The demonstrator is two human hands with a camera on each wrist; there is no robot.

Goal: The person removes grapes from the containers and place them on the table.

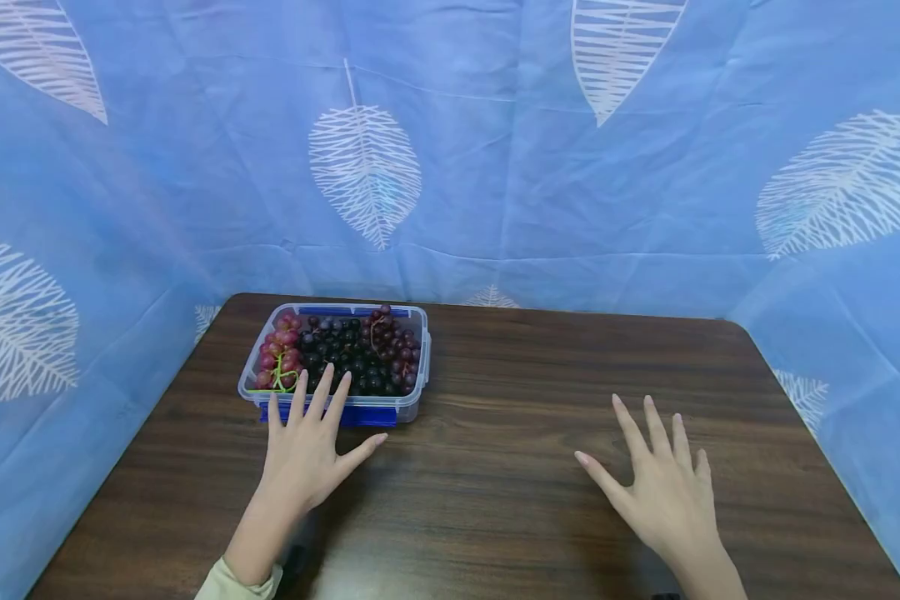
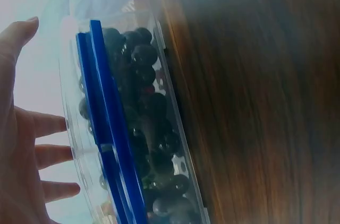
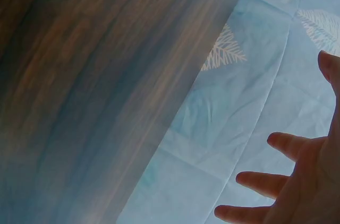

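Left hand (image 1: 305, 454) with fingers spread out straight, gripping nothing; right hand (image 1: 667, 496) just the same, fingers wide apart, well away from the left ones, thumb pointing in toward them; just at the left fingertips, a see-through box (image 1: 409, 410), too hard to tell if touching; on its near side, by the left fingertips, a blue clip (image 1: 367, 416); inside the box, past the left little and ring fingers, red grapes (image 1: 288, 338) with a bright green stem (image 1: 278, 371); past the middle and pointing fingers, black grapes (image 1: 337, 340); farther over on the thumb side, dark red grapes (image 1: 405, 354) with a thin brown stem (image 1: 372, 331); below both sets of fingers, a brown wood table (image 1: 495, 467); far beyond all the fingertips, a blue cloth (image 1: 480, 167) with big white leaves (image 1: 365, 175); behind the left fingers, at the wrist, a pale sleeve (image 1: 234, 586).
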